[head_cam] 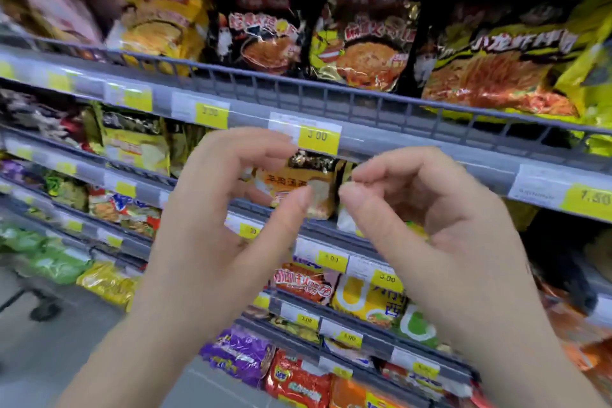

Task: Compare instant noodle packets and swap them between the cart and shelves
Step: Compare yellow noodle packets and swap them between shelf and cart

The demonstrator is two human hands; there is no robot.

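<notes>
Both of my hands are raised in front of the noodle shelves, holding nothing. My left hand (pixel 218 209) has its fingers loosely curved, thumb pointing right. My right hand (pixel 440 219) mirrors it, its fingers bent toward the left hand. Between them, on the second shelf, an orange-and-cream noodle packet (pixel 298 182) shows. The top shelf carries black noodle packets (pixel 261 40) (pixel 367 40) and a yellow-green packet (pixel 510 66). The image is blurred by motion.
Grey shelf rails (pixel 381 139) carry yellow price tags (pixel 318 137). Lower shelves hold purple (pixel 241 354), red (pixel 294 384), yellow (pixel 367 301) and green (pixel 56 262) packets. A wheel and frame (pixel 43 310), perhaps the cart's, stand on the floor at lower left.
</notes>
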